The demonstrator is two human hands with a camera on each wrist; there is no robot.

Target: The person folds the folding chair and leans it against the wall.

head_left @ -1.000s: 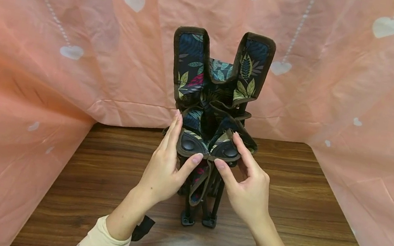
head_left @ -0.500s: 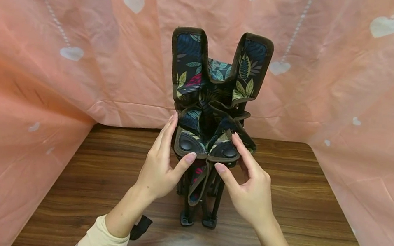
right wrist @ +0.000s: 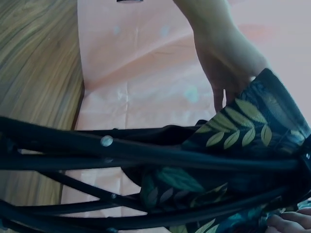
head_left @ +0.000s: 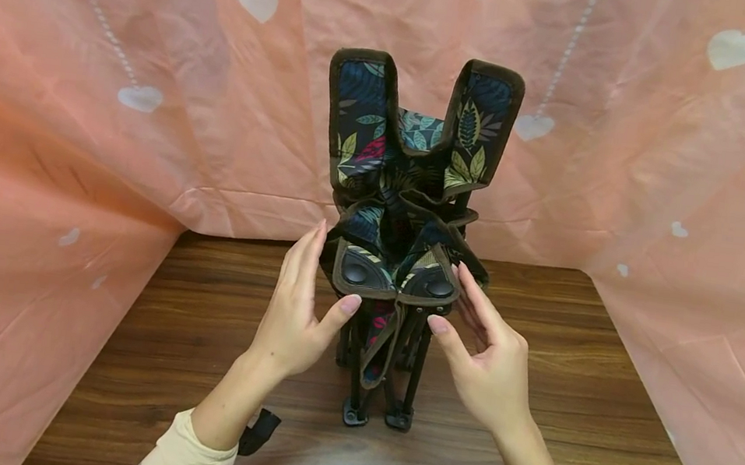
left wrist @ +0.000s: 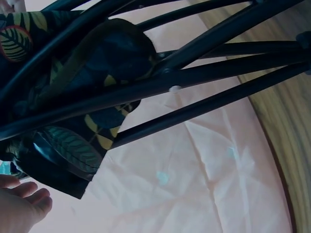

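Since the earlier frames both hands have drawn back from the folded chair (head_left: 406, 221): the thumbs that were pressed to the front corners of its seat now sit just below and beside them, and the fingers have come off the fabric. The left hand (head_left: 297, 309) is released, fingers straight and pointing up, just left of the seat's front left corner; whether its fingertips brush the fabric cannot be told. The right hand (head_left: 489, 354) is likewise released, fingers spread and relaxed, just right of the front right corner, holding nothing. The chair stands upright at the centre of the head view, on the far middle of the wooden table (head_left: 199, 367), its black legs (head_left: 389, 376) gathered together and its feet resting on the wood. Its leaf-patterned dark fabric with brown trim rises in two tall lobes in the upper middle of the frame. A peach curtain (head_left: 118, 73) with white hearts hangs behind and along both sides. In the left wrist view, black frame rods (left wrist: 194, 73) cross the picture diagonally.
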